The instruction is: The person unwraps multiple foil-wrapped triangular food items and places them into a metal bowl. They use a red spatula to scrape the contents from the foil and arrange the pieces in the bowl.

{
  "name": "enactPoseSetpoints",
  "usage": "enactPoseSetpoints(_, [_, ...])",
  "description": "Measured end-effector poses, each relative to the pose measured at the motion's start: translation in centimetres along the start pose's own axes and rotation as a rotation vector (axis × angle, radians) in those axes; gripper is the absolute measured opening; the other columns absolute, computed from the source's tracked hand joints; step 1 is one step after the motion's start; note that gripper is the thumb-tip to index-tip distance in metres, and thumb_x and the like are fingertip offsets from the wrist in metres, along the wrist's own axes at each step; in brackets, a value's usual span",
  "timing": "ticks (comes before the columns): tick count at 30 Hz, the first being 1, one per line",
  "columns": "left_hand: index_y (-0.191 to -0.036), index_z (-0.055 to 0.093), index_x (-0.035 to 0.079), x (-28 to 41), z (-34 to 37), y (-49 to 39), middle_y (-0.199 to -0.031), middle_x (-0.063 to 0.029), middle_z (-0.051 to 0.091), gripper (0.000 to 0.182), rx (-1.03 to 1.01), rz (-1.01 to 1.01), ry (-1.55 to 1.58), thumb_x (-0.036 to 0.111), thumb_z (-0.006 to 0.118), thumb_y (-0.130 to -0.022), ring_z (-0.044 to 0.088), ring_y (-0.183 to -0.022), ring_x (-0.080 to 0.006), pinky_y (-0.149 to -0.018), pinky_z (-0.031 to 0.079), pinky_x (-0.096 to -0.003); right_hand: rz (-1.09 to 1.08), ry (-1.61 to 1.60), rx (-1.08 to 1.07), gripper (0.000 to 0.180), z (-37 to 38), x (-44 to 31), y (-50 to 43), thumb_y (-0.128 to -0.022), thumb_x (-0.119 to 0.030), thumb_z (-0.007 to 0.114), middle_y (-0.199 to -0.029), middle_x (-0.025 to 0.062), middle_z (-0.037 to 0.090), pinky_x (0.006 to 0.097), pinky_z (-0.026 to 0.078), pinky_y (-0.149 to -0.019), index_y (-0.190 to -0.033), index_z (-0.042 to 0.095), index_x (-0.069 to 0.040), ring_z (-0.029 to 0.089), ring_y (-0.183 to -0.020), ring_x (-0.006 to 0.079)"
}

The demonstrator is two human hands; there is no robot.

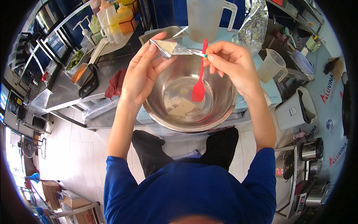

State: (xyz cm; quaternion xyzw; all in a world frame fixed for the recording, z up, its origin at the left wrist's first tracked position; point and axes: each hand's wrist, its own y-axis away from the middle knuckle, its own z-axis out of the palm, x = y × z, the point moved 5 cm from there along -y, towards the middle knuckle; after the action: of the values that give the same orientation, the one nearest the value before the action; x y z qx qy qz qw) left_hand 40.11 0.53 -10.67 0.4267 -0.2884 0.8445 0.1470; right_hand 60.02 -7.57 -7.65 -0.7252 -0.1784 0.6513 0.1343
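My left hand (pixel 145 67) holds a pale cheese wedge (pixel 167 47) in partly opened foil (pixel 181 50) by its left end. The fingers of my right hand (pixel 226 60) pinch the foil's pulled-out strip at the right. Both hands are above a large stainless steel bowl (pixel 223 112). In the bowl lie several pale wedges (pixel 177 109), some overlapping, near its front left. A red spatula (pixel 199 89) leans in the bowl with its blade down; its handle passes beside my right fingertips.
Behind the bowl stand a large plastic pitcher (pixel 202 22) and a metal tray (pixel 145 35). A smaller measuring jug (pixel 271 65) is at the right. On the left counter are a black kitchen scale (pixel 89 87), a dark red cloth (pixel 116 84) and squeeze bottles (pixel 125 16).
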Motion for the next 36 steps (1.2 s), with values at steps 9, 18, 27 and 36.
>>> enactPoseSetpoints(9, [-0.144,0.043,0.004,-1.9,-2.2,-0.7,-0.13,-0.0123,0.059,0.041,-0.012,-0.12,0.394,0.02,0.047,-0.106,0.058,-0.122,-0.0205,-0.098,0.055,-0.0338,-0.086,0.098,0.113,0.007,0.7,1.8,1.6,-0.093,0.001,0.062,-0.087,0.004,0.067,0.0202,0.046,-0.064,-0.099,0.065,0.002,0.058,-0.071,0.006])
enactPoseSetpoints(18, [-0.142,0.047,0.006,-1.9,-1.2,0.4,-0.128,-0.0108,0.062,0.038,0.094,-0.114,0.191,0.02,0.048,-0.106,0.062,-0.117,-0.0197,-0.092,0.057,-0.0336,0.051,0.432,0.074,0.01,0.7,2.0,1.3,-0.092,-0.002,0.066,-0.086,0.0006,0.067,0.0192,0.046,-0.062,-0.101,0.069,-0.001,0.059,-0.069,0.0051])
enactPoseSetpoints(27, [-0.134,0.055,0.005,-2.0,0.3,1.0,-0.119,-0.0085,0.067,0.035,0.059,-0.108,0.042,0.024,0.05,-0.105,0.065,-0.111,-0.0183,-0.092,0.056,-0.0364,-0.308,0.414,0.171,0.014,3.8,-0.8,-0.9,-0.09,-0.011,0.071,-0.08,0.0071,0.07,0.0245,0.049,-0.061,-0.1,0.072,-0.001,0.065,-0.068,0.0118])
enactPoseSetpoints(36, [-0.135,0.053,0.003,-2.1,0.0,1.1,-0.121,-0.0105,0.065,0.035,0.021,-0.128,0.052,0.023,0.049,-0.106,0.065,-0.112,-0.0193,-0.097,0.054,-0.0384,-0.217,0.372,0.165,0.011,3.9,-0.4,-0.9,-0.091,-0.004,0.068,-0.082,0.0039,0.07,0.021,0.047,-0.062,-0.1,0.074,-0.001,0.06,-0.066,0.0076])
